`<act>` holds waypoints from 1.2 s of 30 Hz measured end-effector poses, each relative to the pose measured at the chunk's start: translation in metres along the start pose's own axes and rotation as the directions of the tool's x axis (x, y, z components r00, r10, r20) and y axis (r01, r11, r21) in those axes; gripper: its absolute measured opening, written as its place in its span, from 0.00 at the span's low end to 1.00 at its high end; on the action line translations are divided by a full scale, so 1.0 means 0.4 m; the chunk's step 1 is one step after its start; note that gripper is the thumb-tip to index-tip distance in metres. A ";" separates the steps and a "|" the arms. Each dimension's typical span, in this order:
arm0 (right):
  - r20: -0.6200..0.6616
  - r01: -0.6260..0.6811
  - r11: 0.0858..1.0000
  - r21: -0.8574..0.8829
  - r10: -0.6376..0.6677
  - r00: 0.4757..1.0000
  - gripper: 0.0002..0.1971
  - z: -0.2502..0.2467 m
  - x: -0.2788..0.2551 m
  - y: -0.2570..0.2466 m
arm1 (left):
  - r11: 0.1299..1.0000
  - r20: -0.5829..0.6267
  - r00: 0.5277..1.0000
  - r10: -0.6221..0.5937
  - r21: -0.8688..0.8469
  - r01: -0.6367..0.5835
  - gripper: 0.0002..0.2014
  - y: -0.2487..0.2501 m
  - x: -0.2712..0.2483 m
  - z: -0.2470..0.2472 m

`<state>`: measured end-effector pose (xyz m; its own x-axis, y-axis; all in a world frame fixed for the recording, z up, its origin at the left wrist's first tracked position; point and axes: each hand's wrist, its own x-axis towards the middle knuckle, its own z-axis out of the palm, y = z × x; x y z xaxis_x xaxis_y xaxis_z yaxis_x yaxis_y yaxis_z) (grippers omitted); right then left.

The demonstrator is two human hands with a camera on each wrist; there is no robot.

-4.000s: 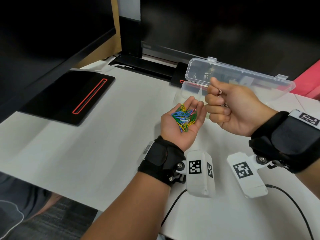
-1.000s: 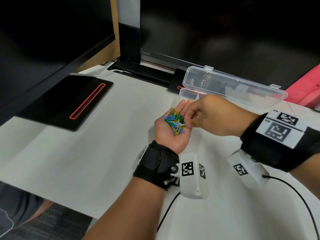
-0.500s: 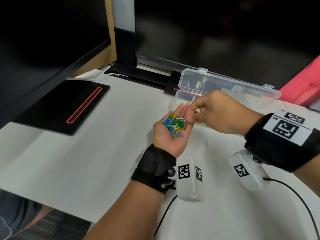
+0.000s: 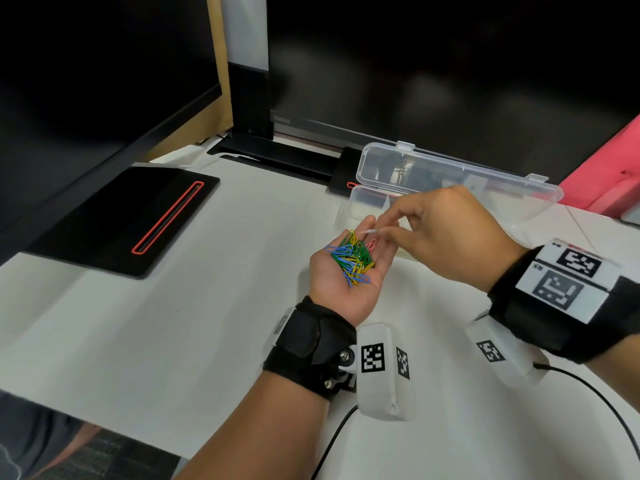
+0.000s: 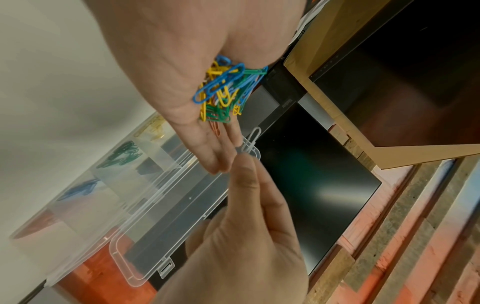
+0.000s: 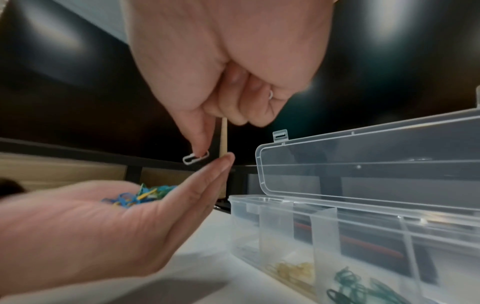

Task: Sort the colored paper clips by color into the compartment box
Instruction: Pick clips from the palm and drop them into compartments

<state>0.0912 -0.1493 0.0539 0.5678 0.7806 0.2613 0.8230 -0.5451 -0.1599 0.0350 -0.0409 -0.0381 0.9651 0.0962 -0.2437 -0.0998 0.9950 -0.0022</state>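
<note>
The left hand (image 4: 348, 277) lies palm-up and flat above the table (image 4: 207, 323) — cupping a heap of coloured paper clips (image 4: 351, 259) — while the right hand (image 4: 446, 237) pinches one white clip (image 6: 195, 158) just above the left fingertips, near the open compartment box (image 6: 324, 226) by the table's far edge.
</note>
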 end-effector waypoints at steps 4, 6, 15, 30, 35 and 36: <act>0.012 -0.008 0.998 -0.063 0.009 1.000 0.05 0.006 -0.005 0.005 | 1.000 -0.003 1.000 0.002 0.005 -0.002 0.18 0.001 0.003 -0.002; -0.010 -0.039 0.996 -0.074 0.038 0.999 0.05 0.006 -0.006 0.012 | 1.000 0.008 1.000 0.004 -0.001 -0.004 0.18 0.001 0.003 -0.004; 0.185 -0.374 0.393 0.840 0.439 0.879 0.15 -0.051 -0.053 0.059 | 1.000 -0.027 1.000 -0.004 0.029 0.005 0.18 0.004 0.004 -0.010; 0.368 -0.170 -0.445 0.879 0.407 0.836 0.11 -0.029 -0.188 0.157 | 0.992 -0.063 0.998 0.005 0.128 0.003 0.19 -0.013 -0.006 -0.001; 0.406 -0.237 -0.373 0.897 0.485 0.775 0.27 -0.029 -0.084 0.142 | 0.990 -0.067 0.994 0.090 0.115 -0.081 0.19 0.060 -0.008 0.012; 0.403 -0.245 -0.351 0.904 0.504 0.764 0.28 -0.025 -0.057 0.133 | 0.989 -0.073 0.992 0.107 0.113 -0.098 0.19 0.076 -0.010 0.014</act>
<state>0.1219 -0.1991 0.0489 0.8558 0.4448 -0.2642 -0.4120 0.2769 -0.8681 0.0296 -0.0110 -0.0320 0.9287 0.1999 -0.3124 -0.1662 0.9773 0.1313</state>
